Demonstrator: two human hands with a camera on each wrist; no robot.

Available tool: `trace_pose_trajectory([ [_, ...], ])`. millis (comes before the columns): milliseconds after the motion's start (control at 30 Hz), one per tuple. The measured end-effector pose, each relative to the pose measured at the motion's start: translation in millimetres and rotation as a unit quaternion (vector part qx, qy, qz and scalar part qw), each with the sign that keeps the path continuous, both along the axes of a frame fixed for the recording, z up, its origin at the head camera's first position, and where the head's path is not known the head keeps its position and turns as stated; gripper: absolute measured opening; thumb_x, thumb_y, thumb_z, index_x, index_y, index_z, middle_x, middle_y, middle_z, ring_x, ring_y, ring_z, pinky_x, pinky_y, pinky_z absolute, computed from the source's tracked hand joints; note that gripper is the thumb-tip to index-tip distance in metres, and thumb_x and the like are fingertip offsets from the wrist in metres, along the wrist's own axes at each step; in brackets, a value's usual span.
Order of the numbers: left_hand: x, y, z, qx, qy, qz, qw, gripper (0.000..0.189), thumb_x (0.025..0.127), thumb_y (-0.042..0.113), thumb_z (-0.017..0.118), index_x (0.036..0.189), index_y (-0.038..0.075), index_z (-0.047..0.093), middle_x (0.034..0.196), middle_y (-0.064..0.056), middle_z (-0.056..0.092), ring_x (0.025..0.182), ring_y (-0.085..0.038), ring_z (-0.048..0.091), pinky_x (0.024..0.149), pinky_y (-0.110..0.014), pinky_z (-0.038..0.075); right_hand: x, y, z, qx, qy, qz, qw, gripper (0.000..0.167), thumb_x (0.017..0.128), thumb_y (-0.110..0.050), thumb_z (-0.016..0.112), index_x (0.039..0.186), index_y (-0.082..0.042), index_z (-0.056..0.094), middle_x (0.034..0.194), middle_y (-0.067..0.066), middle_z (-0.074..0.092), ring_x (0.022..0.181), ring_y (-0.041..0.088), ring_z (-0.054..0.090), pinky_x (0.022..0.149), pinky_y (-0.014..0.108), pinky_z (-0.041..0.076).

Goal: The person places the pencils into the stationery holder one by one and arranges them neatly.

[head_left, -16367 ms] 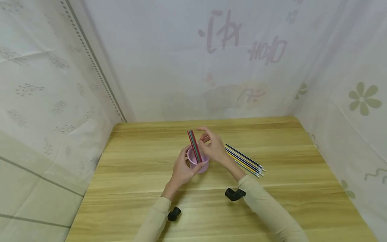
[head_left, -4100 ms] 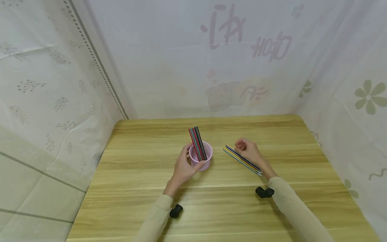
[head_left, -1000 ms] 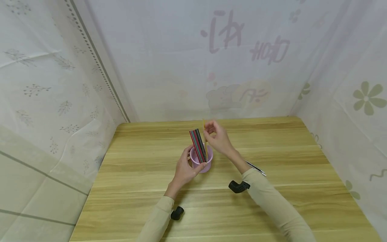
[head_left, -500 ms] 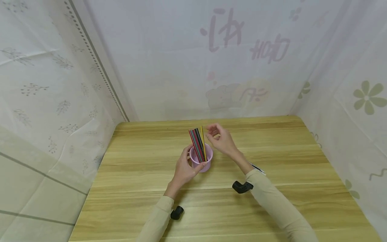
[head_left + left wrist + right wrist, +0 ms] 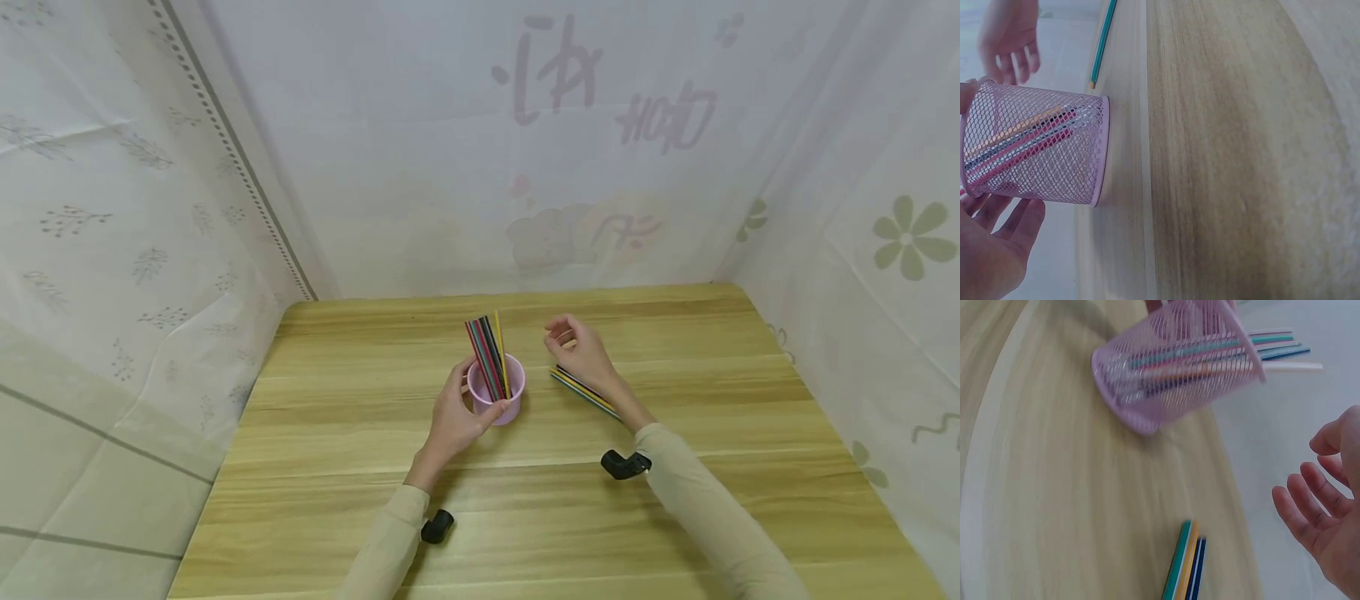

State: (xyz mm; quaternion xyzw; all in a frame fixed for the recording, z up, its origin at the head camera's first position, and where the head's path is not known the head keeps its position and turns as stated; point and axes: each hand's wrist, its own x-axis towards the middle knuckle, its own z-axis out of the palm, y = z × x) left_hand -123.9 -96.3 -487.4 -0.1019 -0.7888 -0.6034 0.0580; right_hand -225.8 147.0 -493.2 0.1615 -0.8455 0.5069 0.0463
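A pink mesh pencil cup [image 5: 497, 414] stands upright on the table, gripped at its left side by my left hand [image 5: 452, 417], thumb at the front near the rim. Red, green, black and yellow pencils [image 5: 486, 350] lean to the left inside it; the mesh shows them in the left wrist view. My right hand [image 5: 585, 354] hovers to the right of the cup with relaxed fingers and nothing in them. Below this hand, several loose pencils [image 5: 585, 395] lie side by side: green, yellow and dark. The forearm hides part of them.
The wood-grain table [image 5: 337, 433] reaches to a pale printed curtain [image 5: 420, 167] at the back and sides. A black wrist device [image 5: 437, 527] sits on the left forearm and another black device [image 5: 625, 465] on the right.
My right hand has let go of a yellow pencil, which now leans in the cup, and has moved right, over the loose pencils. The left hand keeps its hold on the cup.
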Motion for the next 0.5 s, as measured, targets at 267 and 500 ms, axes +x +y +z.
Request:
trace_pose_trajectory([
  [267,-1.9,-2.0,-0.7,-0.011,-0.004,-0.002,0.9999,0.084,0.077,0.005,0.086,0.147,-0.007,0.042,0.136,-0.03,0.055,0.122,-0.048,0.055,0.104,-0.058,0.053,1.8,31.5,-16.7,0.043,-0.025,-0.004,0.9987,0.025,0.096,-0.011,0.064,0.116,0.004,0.063,0.101,0.013,0.068,0.088,0.025,0.066,0.073,0.029,0.058],
  [500,-15.0,-1.8,-35.8,-0.015,-0.005,0.007,0.9999,0.091,0.076,0.007,0.088,0.152,0.002,0.039,0.14,-0.026,0.053,0.126,-0.045,0.053,0.106,-0.057,0.052,7.7,52.2,-24.5,0.07,-0.052,0.007,0.9962,0.023,0.095,-0.009,0.065,0.114,0.003,0.064,0.099,0.012,0.067,0.087,0.024,0.065,0.077,0.03,0.057],
])
